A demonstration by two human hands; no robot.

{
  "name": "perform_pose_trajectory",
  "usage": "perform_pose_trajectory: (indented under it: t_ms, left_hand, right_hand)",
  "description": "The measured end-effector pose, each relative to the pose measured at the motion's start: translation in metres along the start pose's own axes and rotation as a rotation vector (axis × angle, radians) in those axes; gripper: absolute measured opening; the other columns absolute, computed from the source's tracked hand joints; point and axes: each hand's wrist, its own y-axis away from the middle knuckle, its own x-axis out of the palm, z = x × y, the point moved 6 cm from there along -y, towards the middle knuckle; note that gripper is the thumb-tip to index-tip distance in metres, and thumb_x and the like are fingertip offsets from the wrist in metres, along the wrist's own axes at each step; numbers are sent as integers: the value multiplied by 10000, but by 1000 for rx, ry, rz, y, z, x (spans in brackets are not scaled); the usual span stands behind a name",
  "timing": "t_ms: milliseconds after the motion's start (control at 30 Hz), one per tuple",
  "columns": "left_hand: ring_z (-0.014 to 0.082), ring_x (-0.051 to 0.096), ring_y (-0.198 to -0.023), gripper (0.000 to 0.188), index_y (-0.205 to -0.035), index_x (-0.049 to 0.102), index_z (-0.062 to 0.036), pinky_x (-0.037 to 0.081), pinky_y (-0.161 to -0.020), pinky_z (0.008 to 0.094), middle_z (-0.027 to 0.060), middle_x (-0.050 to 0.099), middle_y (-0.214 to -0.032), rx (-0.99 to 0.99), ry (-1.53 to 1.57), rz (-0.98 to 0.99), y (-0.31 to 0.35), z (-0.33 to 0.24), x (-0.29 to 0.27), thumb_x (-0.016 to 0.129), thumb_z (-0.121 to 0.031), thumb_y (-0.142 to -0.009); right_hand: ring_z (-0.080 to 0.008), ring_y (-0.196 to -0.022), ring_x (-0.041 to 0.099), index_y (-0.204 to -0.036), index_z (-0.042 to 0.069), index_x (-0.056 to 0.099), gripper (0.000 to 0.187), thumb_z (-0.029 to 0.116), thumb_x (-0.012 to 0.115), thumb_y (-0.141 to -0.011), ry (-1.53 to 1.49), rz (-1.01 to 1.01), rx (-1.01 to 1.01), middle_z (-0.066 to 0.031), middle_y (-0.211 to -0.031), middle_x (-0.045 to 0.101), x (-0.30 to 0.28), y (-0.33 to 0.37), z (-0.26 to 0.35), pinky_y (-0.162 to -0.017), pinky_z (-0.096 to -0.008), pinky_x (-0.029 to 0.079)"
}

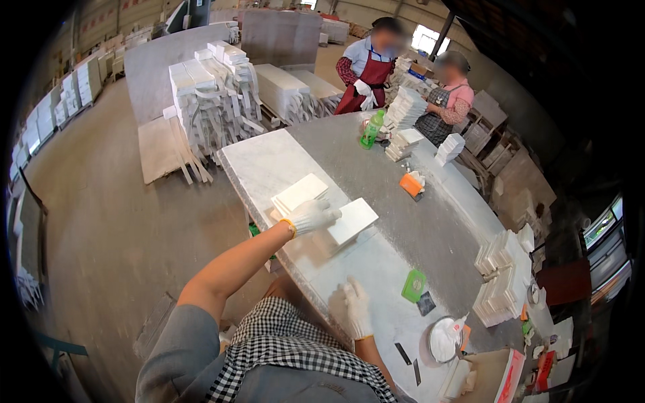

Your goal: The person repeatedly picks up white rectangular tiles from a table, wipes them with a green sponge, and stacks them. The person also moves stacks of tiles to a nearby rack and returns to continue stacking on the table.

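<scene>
The left edge of a white tile (354,221) is touched by the left hand (312,217); whether it is pinched by the fingers cannot be told, the grip being partly hidden. More tiles (301,193) are set just beyond them on the worktop (269,158). The right hand's (357,310) fingers are held empty, slightly spread, left of a green box (414,286).

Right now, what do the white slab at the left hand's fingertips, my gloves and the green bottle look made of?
White slab: stone or ceramic, can't tell which; pale, smooth-looking face, crisp straight edges.
Gloves: probably knitted cotton or a blend; off-white, no shine, soft folds.
Green bottle: likely plastic; smooth and translucent-looking, though glass isn't ruled out.
</scene>
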Motion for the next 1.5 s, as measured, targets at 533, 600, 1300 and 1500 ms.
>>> perform_pose_trajectory:
  t_ms: [533, 600, 1300, 1500]
  left_hand:
    - [353, 541, -1273, 888, -1339, 579, 56, 437, -1044, 405, 252, 577, -1362, -398, 85, 661, -71, 16, 46, 565, -707, -884]
    - [335, 558, -1252, 872, -1324, 599, 48, 444, -1035, 402, 241, 598, -1337, -405, 172, 682, -69, 6, 46, 566, -705, -886]
    - [282, 647, -1078, 794, -1400, 548, -78, 536, -874, 389, 208, 668, -1185, 23, 160, 865, -80, -17, 23, 558, -695, -899]
    - [330, 373, -1422, 947, -1519, 370, -32, 289, -1172, 378, 269, 399, -1524, 35, 247, 928, -90, 4, 36, 633, -661, -863]
  right_hand:
    - [-204, -1043, 612, -1534, 25, 320, 640, 291, 587, -1017, -479, 131, 219, -112, -1188, 604, 4, -94, 29, -852, -373, 544]
    - [-216, -1095, 591, -1517, -1, 343, 622, 299, 574, -1023, -454, 134, 241, -116, -1223, 601, 6, -95, 40, -904, -377, 520]
    - [-172, -997, 550, -1277, -46, 574, 658, 544, 540, -986, 35, -116, 150, -80, -1130, 620, 33, -109, 71, -870, -329, 453]
    - [-178, -911, 552, -1199, -79, 613, 690, 571, 537, -980, 186, -264, 254, -88, -992, 636, 48, -108, 100, -806, -329, 448]
